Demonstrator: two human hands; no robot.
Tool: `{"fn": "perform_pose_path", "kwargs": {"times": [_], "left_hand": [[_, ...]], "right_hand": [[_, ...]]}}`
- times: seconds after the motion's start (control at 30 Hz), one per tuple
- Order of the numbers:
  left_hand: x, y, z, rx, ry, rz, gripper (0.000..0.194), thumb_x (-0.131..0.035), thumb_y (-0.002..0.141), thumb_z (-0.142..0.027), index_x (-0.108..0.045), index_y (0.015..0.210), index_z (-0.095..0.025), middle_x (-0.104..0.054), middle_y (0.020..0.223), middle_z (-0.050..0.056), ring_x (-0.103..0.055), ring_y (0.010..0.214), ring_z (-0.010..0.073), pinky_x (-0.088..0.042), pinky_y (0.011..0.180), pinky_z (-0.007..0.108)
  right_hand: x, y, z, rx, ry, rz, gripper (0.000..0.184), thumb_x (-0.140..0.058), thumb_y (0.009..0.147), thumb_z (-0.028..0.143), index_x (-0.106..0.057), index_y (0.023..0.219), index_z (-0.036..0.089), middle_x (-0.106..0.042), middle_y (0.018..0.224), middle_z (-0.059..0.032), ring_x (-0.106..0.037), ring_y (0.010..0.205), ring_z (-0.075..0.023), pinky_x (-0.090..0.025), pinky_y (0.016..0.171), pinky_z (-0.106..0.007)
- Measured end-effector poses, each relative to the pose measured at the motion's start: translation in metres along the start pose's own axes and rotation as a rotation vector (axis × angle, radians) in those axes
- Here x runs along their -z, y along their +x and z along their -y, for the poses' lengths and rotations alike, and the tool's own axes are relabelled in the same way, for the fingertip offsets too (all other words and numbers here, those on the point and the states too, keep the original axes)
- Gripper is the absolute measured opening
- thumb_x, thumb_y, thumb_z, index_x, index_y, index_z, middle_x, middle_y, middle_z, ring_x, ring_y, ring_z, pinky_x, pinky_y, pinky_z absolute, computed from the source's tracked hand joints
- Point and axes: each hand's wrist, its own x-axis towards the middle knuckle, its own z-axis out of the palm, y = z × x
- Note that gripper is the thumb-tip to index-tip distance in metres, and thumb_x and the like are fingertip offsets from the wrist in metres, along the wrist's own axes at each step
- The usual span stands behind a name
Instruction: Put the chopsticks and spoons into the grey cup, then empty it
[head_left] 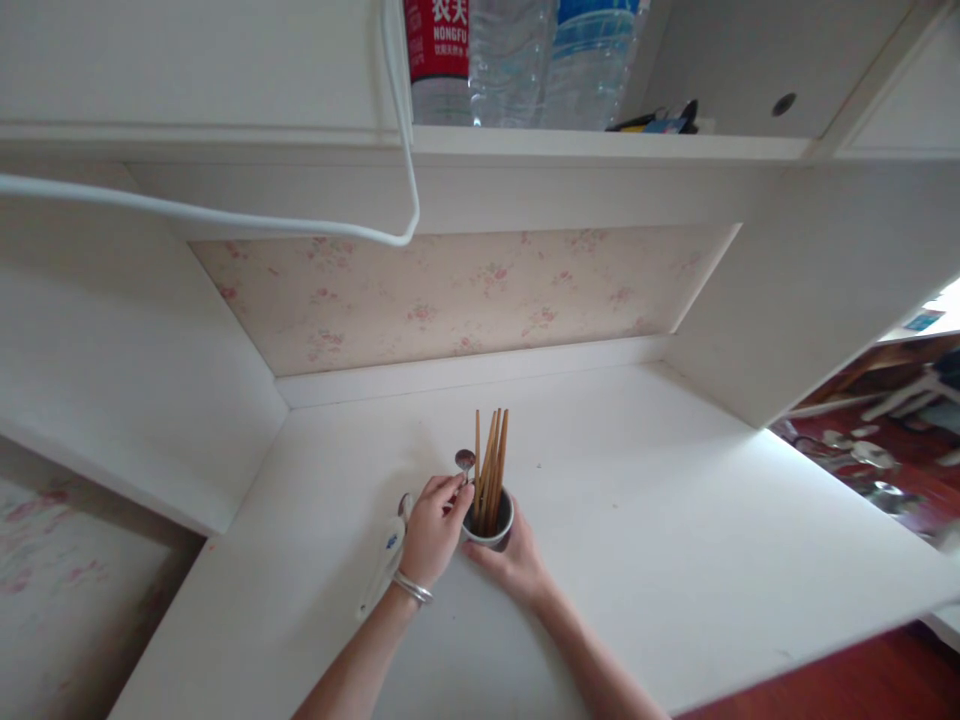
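Observation:
A round cup (501, 540) stands on the white desktop with several wooden chopsticks (493, 465) upright in it. My right hand (517, 565) is closed around the cup's right and near side. At the cup's left rim, my left hand (439, 525) pinches a metal spoon (465, 460) near its neck, with the bowl pointing up; the lower end of its handle is hidden. Left of that hand, a white spoon with a blue mark (391, 545) lies on the desktop, and another metal spoon (405, 505) shows partly beside it.
The white desktop (637, 520) has side panels and a low back ledge. Above it, a shelf (600, 145) holds several plastic bottles (510, 60). A white cable (225, 215) hangs across the upper left. Past the desk's right edge, cluttered objects (870, 455) are on a red floor.

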Motion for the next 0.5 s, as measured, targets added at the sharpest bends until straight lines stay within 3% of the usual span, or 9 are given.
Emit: {"fn": "perform_pose_path", "kwargs": {"times": [0.1,0.23,0.33,0.4,0.5], "left_hand": [[-0.008,-0.019,0.005,0.043,-0.128,0.014,0.044,-0.052,0.088,-0.042,-0.053,0.126,-0.022,-0.055,0.126,0.009,-0.055,0.115,0.0207,-0.048,0.095,0.034],[-0.021,-0.041,0.01,0.05,-0.308,0.063,0.081,-0.07,0.075,-0.038,-0.027,0.143,-0.023,-0.042,0.143,0.011,-0.042,0.13,0.0248,-0.036,0.108,0.04],[-0.027,-0.044,0.012,0.029,-0.392,0.072,0.077,-0.072,0.074,-0.034,-0.032,0.139,-0.022,-0.048,0.137,0.012,-0.046,0.127,0.0253,-0.036,0.108,0.041],[-0.028,-0.042,0.013,0.035,-0.41,0.041,0.071,-0.071,0.074,-0.033,-0.037,0.135,-0.021,-0.052,0.133,0.012,-0.049,0.123,0.0253,-0.037,0.107,0.041],[-0.027,-0.037,0.015,0.039,-0.426,0.022,0.072,-0.073,0.071,-0.033,-0.04,0.133,-0.02,-0.055,0.129,0.013,-0.051,0.121,0.0265,-0.04,0.104,0.04]], "right_hand": [[-0.001,-0.002,0.002,-0.007,0.013,-0.006,0.074,-0.078,0.065,0.036,-0.045,0.131,0.025,-0.062,0.122,-0.0087,-0.057,0.112,-0.0316,-0.046,0.095,-0.048],[0.0,-0.001,0.001,-0.01,0.022,0.029,0.072,-0.078,0.065,0.031,-0.046,0.13,0.025,-0.064,0.117,-0.0085,-0.061,0.104,-0.0307,-0.049,0.09,-0.047],[0.008,0.002,0.001,0.031,-0.018,0.124,0.078,-0.077,0.064,0.022,-0.042,0.134,0.025,-0.059,0.125,-0.009,-0.057,0.112,-0.031,-0.045,0.097,-0.049],[0.016,0.002,0.005,0.067,-0.109,0.166,0.085,-0.074,0.062,0.015,-0.037,0.138,0.026,-0.049,0.137,-0.009,-0.045,0.125,-0.0322,-0.034,0.106,-0.052],[0.026,-0.002,0.024,0.11,-0.277,0.064,0.088,-0.062,0.062,0.006,-0.031,0.141,0.028,-0.035,0.147,-0.0064,-0.027,0.137,-0.0306,-0.021,0.113,-0.053]]}}
